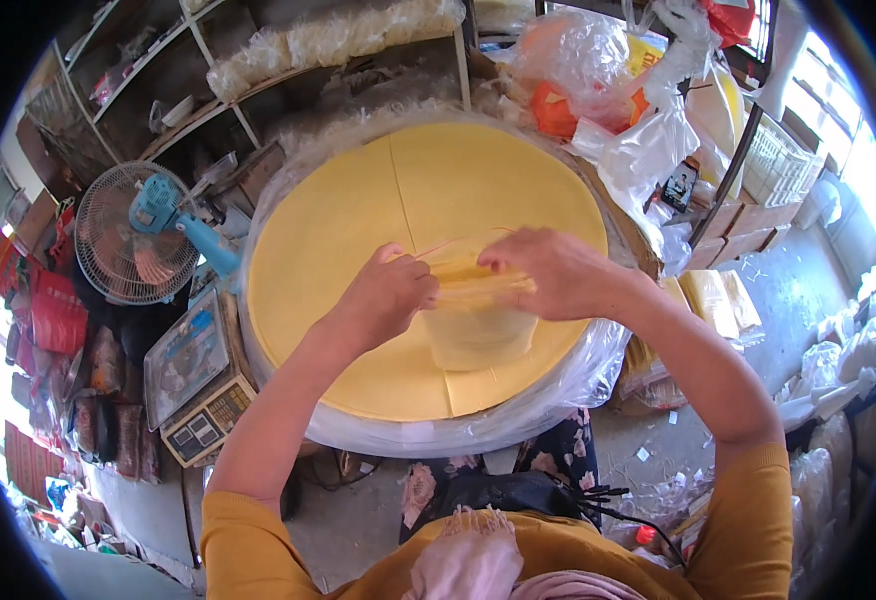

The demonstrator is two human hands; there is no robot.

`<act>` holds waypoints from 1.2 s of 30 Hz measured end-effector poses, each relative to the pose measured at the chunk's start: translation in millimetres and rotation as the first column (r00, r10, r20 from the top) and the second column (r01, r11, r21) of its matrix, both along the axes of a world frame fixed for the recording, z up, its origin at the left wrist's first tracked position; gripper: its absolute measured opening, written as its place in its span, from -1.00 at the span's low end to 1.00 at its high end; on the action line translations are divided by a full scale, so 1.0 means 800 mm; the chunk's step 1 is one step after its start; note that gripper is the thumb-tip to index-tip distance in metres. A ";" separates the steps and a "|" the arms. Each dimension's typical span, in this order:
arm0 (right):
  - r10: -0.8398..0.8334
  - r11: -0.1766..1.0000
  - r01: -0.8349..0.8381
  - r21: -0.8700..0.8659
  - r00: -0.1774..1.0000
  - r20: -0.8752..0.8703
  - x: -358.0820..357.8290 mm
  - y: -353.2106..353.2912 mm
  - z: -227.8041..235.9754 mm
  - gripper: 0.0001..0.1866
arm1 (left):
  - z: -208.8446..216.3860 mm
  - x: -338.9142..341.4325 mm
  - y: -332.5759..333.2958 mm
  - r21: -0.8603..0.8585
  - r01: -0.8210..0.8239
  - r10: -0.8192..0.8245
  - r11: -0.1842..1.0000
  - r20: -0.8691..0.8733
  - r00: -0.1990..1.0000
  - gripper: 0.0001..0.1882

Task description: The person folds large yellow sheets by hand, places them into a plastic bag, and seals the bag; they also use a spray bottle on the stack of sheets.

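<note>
A translucent plastic bag [480,338] with pale yellow contents stands over the near middle of a round yellow tabletop [328,220]. Its gathered upper part is between my two hands. My left hand [386,292] is closed at the bag's left upper edge, fingers curled in. On the opposite side, my right hand [563,272] bends over the top with its fingers pinching the plastic. A thin reddish strand [442,246] shows near the fingers; whether it is a tie or a band I cannot make out. What exactly fills the bag is blurred.
Clear plastic sheeting [438,436] wraps the table's rim. To the left are a blue fan [158,205] and a weighing scale [196,430]. Heaped plastic bags [578,60] and a phone [680,185] lie at the back right. Yellow packets [710,300] are stacked at the right.
</note>
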State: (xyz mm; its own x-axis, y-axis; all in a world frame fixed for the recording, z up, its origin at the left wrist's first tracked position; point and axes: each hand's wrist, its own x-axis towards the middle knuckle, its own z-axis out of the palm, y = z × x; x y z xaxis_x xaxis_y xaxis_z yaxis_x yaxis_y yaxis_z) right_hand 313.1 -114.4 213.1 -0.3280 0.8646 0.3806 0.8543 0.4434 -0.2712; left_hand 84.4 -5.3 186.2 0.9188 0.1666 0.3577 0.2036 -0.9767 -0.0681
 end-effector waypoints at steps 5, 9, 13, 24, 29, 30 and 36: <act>0.026 0.977 0.039 -0.208 0.953 0.302 0.010 0.039 -0.023 -0.79 | 0.011 0.019 0.016 0.029 -0.096 0.097 0.995 -0.018 0.995 -0.93; -0.075 0.953 -0.012 0.303 0.959 0.272 0.021 0.011 -0.030 -0.85 | 0.011 0.022 -0.031 0.318 -0.135 0.069 0.938 0.210 0.975 -0.92; -0.150 0.930 0.034 0.366 0.944 0.294 0.013 -0.055 -0.134 -0.92 | -0.111 0.007 -0.119 0.276 0.002 -0.027 0.961 0.087 0.996 -0.85; -0.673 0.646 -0.059 -0.761 0.426 -0.604 0.000 -0.120 -0.289 -0.69 | -0.182 0.025 -0.010 -0.715 -0.160 0.519 0.681 0.317 0.794 -0.68; -0.751 0.616 -0.362 -0.700 -0.001 -0.661 -0.027 -0.105 -0.281 -0.71 | -0.234 0.004 0.089 -0.979 0.145 0.547 -0.145 0.043 0.836 -0.41; -0.754 0.619 -0.388 -0.683 -0.047 -0.656 -0.027 -0.105 -0.280 -0.71 | -0.238 0.007 0.090 -0.978 0.145 0.546 -0.150 0.040 0.837 -0.41; -0.729 0.680 -0.262 -0.685 -0.149 -0.668 -0.027 -0.095 -0.288 -0.78 | -0.245 0.015 0.072 -0.958 0.182 0.481 -0.222 0.055 0.875 -0.23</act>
